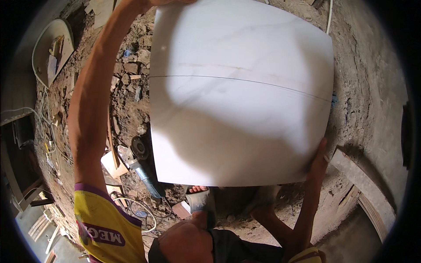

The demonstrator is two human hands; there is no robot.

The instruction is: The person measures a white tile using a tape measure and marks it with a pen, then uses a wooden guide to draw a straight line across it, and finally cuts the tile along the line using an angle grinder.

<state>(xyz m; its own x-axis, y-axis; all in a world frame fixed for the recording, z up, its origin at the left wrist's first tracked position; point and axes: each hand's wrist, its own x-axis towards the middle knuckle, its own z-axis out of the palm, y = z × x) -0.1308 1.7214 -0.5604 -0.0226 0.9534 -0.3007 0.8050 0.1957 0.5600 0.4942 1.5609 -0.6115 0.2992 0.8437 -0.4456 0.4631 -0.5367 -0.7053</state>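
White tile (pixel 237 105): one piece, positioned in front of the person, above the rubble-strewn floor (pixel 346 109). Whether its lower side bears on the ground cannot be told. The right hand (pixel 320 158) grasps the near right edge. The left hand (pixel 171 1) is at the far left edge, mostly outside the view; its closure cannot be told.

Progress, as judged: one thin dark line (pixel 210 77) crosses the tile from side to side, so marking appears complete. The tile appears undivided along it; whether the line is scored cannot be told. Placement appears outstanding, since the tile is in hand.

Count: one tile; one dark line; one angle grinder (pixel 147 177), unheld, left of the tile; one pale open container (pixel 40 57) at far left. Rubble pieces are too numerous to count.
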